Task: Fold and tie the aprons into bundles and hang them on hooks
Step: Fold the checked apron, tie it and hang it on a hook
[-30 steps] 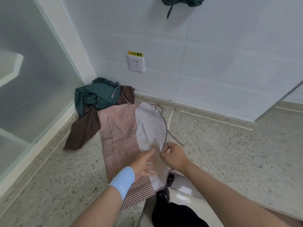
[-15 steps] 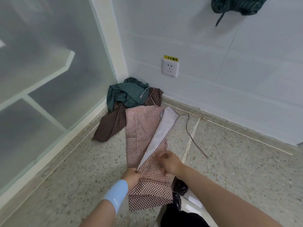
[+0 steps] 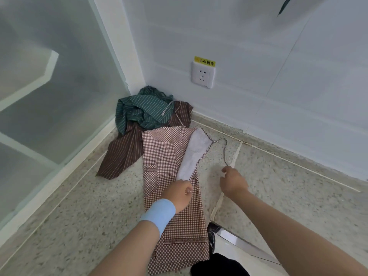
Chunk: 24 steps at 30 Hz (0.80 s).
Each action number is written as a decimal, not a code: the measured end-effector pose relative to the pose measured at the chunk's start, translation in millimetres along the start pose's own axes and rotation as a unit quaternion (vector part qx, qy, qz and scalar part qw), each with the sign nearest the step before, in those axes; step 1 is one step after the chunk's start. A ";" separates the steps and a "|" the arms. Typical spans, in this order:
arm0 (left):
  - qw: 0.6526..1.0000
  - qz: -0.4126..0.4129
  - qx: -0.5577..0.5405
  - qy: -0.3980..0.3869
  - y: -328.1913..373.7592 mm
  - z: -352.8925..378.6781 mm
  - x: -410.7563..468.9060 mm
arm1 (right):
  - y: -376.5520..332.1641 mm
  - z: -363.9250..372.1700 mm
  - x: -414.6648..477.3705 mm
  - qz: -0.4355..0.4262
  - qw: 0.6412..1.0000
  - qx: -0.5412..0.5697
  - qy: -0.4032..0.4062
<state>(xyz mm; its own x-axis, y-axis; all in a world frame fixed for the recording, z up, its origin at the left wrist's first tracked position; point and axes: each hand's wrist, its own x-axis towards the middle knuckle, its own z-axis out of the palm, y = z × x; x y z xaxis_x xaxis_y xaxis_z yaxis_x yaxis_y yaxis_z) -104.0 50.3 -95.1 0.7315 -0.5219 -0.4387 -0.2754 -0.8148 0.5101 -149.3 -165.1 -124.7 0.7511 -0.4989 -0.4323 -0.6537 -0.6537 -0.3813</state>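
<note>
Checked apron (image 3: 173, 196) lies flat on the speckled stone surface (image 3: 79, 216), centre of frame, a long strip running from mid-frame down to the bottom edge. Its right side is folded over, so the white lining (image 3: 194, 154) shows as a narrow wedge in the upper part.

My left hand (image 3: 177, 193) is on the apron at the low tip of that wedge, fingers curled down onto the folded edge and clamped on the cloth. Blue wristband (image 3: 158, 213) just below it on the wrist.

My right hand (image 3: 234, 182) is right of the apron, off the cloth, thumb and fingers pinched together on the end of the tie strap (image 3: 224, 148). The strap runs up from the pinch, then loops left to the apron's top right corner.

Above the checked apron, in the corner:
- green striped apron (image 3: 143, 110), crumpled, on top
- brown striped apron (image 3: 123, 152) under it, spread down-left, touching the checked one's top left edge

Frosted glass partition (image 3: 49, 86) fills the left of the frame. White wall socket (image 3: 203, 74) with a yellow label (image 3: 204, 61) at upper centre. A dark green strap end (image 3: 283, 5) hangs in at the top right; what it hangs from is out of frame.
</note>
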 end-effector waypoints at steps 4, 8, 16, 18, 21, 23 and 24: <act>0.994 -0.022 0.074 -0.083 11.8 16.1 34.9 | 26.4 -9.9 22.1 0.041 0.994 -0.099 0.004; 0.988 -0.069 0.107 -0.087 10.9 20.1 52.9 | 46.1 -5.4 30.1 0.048 0.990 -0.129 -0.010; 0.914 -0.196 -0.336 -0.114 31.0 -4.1 51.5 | -6.4 -12.6 8.4 -0.035 0.997 -0.009 -0.068; 0.849 -0.233 -0.448 -0.154 31.0 -16.0 47.3 | -40.4 -13.3 -7.1 -0.098 0.983 0.105 -0.117; 0.796 -0.240 -0.542 -0.124 13.3 -34.8 39.8 | -80.3 -11.2 -23.1 -0.183 0.952 0.158 -0.187; 0.787 -0.225 -0.566 -0.101 -4.6 -50.7 33.5 | -98.5 -11.0 -27.4 -0.222 0.942 0.168 -0.189; 0.792 -0.222 -0.558 -0.110 -13.5 -58.6 29.6 | -105.4 -11.3 -28.9 -0.233 0.938 0.174 -0.189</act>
<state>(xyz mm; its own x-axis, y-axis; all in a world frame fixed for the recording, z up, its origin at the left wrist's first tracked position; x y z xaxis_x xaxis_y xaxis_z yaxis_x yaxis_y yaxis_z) -42.1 60.6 -71.7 0.4405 -0.3776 -0.8145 0.7917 -0.2643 0.5507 -101.1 -88.2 -62.7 0.9191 0.0754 -0.3868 -0.3031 -0.4920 -0.8161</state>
